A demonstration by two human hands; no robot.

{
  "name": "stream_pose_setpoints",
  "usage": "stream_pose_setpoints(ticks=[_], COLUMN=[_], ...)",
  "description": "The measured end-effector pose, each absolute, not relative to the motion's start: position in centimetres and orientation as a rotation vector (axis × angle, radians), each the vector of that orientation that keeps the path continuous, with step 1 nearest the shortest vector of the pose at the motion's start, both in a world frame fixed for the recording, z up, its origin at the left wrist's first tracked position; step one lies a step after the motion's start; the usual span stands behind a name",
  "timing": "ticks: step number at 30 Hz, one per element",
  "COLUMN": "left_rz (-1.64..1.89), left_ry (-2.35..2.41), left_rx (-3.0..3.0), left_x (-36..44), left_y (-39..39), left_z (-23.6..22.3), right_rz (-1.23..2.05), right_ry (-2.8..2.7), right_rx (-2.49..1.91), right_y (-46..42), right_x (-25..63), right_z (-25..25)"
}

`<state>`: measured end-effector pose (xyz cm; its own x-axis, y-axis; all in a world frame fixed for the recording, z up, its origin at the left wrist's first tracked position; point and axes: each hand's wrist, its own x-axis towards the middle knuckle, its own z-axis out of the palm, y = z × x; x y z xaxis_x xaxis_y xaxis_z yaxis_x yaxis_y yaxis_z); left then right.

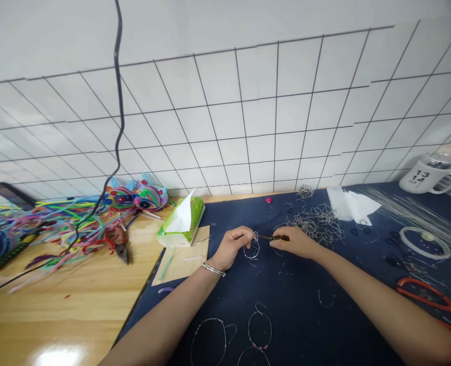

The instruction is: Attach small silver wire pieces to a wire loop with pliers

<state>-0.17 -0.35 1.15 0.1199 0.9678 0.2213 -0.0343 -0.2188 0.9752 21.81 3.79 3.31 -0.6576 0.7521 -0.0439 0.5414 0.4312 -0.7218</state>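
Note:
My left hand [238, 240], with a silver bangle at the wrist, pinches a thin beaded cord bracelet [251, 251] between thumb and fingers. My right hand [294, 241] is closed around a slim dark-handled tool [280, 237]. The tool's thin tip reaches left to the bracelet by my left fingertips; its exact kind is hard to make out. Below my hands, on a dark blue cloth [286, 310], lie more loops: one beaded bracelet [259, 347] and a larger beaded loop [223, 333] left of it.
Tangled grey cord [317, 223] lies beyond my right hand. Right are a cord coil [425, 243], red-handled scissors [425, 295] and a white mug [429, 174]. Left stand a tissue box [183, 222], pliers [122, 249] and colourful pipe cleaners [92, 218]. A black cable [119, 101] hangs ahead.

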Motion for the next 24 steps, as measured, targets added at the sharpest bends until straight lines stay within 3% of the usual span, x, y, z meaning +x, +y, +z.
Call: stream_pose_setpoints(ticks=[14,24], left_rz=[1.157,1.173], left_ry=[1.046,1.074], left_rx=[1.621,1.399], left_x=[-0.2,0.0], left_y=[-0.8,-0.6], left_z=[2.1,0.9], right_rz=[1.036,0.996], right_ry=[-2.442,-2.386], right_rx=[-1.153,-1.221], right_y=[3.7,3.7], right_x=[22.0,21.7], right_z=[3.5,3.2])
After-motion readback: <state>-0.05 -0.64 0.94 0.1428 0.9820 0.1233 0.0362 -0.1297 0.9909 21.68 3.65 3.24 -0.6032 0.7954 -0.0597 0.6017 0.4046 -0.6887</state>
